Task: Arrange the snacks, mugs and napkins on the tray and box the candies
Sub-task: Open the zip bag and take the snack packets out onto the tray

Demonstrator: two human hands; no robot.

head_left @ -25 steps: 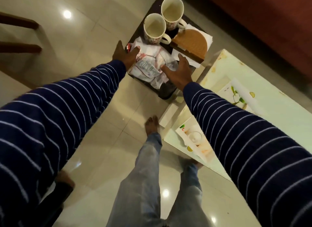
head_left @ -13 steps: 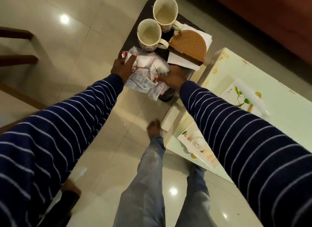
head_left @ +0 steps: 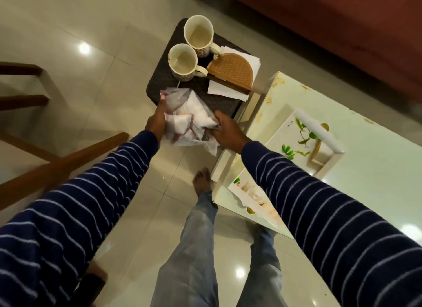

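A clear plastic bag of white and red snack packets (head_left: 189, 121) hangs over the near edge of the dark tray (head_left: 159, 78). My left hand (head_left: 156, 121) grips its left side and my right hand (head_left: 225, 128) grips its right side. On the tray stand two cream mugs (head_left: 183, 62) (head_left: 198, 36), both empty. Beside them sits a wooden half-round napkin holder (head_left: 231, 72) over white napkins (head_left: 225, 90). A white candy box (head_left: 255, 197) with pale sweets lies on the table's near corner, partly behind my right sleeve.
A pale glass-topped table (head_left: 376, 169) stretches to the right, carrying a white box with a leaf print (head_left: 303, 140). A dark red sofa (head_left: 342, 21) runs along the back. Wooden chair legs (head_left: 57, 165) stand at the left. My legs and bare foot are below on glossy floor tiles.
Both hands have closed on the snack bag and pulled it toward me, off the tray's middle to its near edge. The view has shifted down and back.
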